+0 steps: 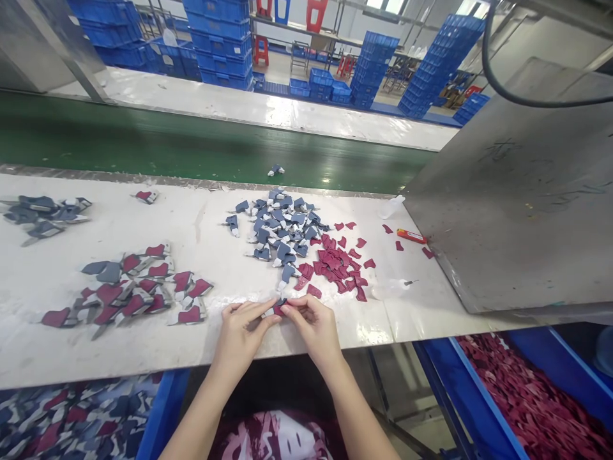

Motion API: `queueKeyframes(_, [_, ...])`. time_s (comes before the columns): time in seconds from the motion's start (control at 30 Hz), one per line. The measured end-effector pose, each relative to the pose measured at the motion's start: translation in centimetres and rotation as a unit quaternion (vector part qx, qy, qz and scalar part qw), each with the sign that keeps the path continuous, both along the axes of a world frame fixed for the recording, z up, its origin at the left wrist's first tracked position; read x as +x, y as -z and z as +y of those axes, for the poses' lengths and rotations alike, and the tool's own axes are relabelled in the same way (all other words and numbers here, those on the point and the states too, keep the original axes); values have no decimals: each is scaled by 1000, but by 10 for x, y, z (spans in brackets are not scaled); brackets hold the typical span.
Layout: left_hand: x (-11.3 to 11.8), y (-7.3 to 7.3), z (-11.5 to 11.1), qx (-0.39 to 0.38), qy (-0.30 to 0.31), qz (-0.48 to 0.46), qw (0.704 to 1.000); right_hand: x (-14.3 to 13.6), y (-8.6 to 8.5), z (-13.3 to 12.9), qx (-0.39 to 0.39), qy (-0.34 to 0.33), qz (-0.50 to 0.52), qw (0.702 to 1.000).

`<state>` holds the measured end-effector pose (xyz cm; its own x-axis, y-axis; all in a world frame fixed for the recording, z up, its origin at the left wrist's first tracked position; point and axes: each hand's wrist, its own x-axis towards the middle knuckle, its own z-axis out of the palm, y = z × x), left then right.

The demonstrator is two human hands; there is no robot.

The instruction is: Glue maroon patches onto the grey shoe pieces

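Note:
Near the front edge of the white worktable, my left hand (243, 327) and my right hand (310, 321) meet at a small dark blue and white plastic part (282, 301). A maroon piece (278, 310) shows on it between the fingertips. Both hands are closed in a pinch, and the fingers partly cover the part. Just beyond them lies a heap of blue and white parts (282, 223). Right of that heap is a pile of loose maroon pieces (338, 263). To the left, a group of parts with maroon pieces on them (129, 291) is spread out.
A green conveyor belt (191, 147) runs behind the worktable (201, 223). A metal panel (522, 191) stands at the right, near an orange-red cutter-like object (412, 236). Below the table are a bin of mixed parts (165, 409) and a blue bin of maroon pieces (483, 402).

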<state>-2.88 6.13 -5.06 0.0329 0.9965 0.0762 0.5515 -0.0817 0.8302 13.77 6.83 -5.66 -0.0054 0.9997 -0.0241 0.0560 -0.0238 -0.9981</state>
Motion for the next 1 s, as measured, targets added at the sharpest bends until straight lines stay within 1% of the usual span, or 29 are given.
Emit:
queueKeyframes(0.17, [3,0,0,0,-21,-20,1000,-2,3,-2,53,16,-59,997])
queueKeyframes(0.33, [6,0,2,-13,-47,-49,998,-3,4,-3,84,27,-78,993])
queueKeyframes(0.6, [5,-2,3,-47,-80,-104,990,-6,4,-4,37,59,-73,995])
queueKeyframes(0.67, [5,-5,0,-51,-78,-121,988,-4,1,-4,47,44,-79,995])
queueKeyframes(0.7, [5,-6,-1,-51,-74,-128,988,-2,-2,-4,57,24,-77,995])
queueKeyframes(0.8, [6,-12,-6,-37,-65,-132,988,5,-12,-4,78,-67,-39,994])
queueKeyframes(0.87, [7,-16,-8,-20,-63,-122,990,8,-18,-5,71,-106,-6,992])
queueKeyframes(0.93, [9,-21,-9,-7,-62,-115,991,8,-21,-7,65,-106,2,992])
queueKeyframes(1.0, [13,-26,-12,-1,-67,-108,992,4,-21,-10,84,-79,-25,993])
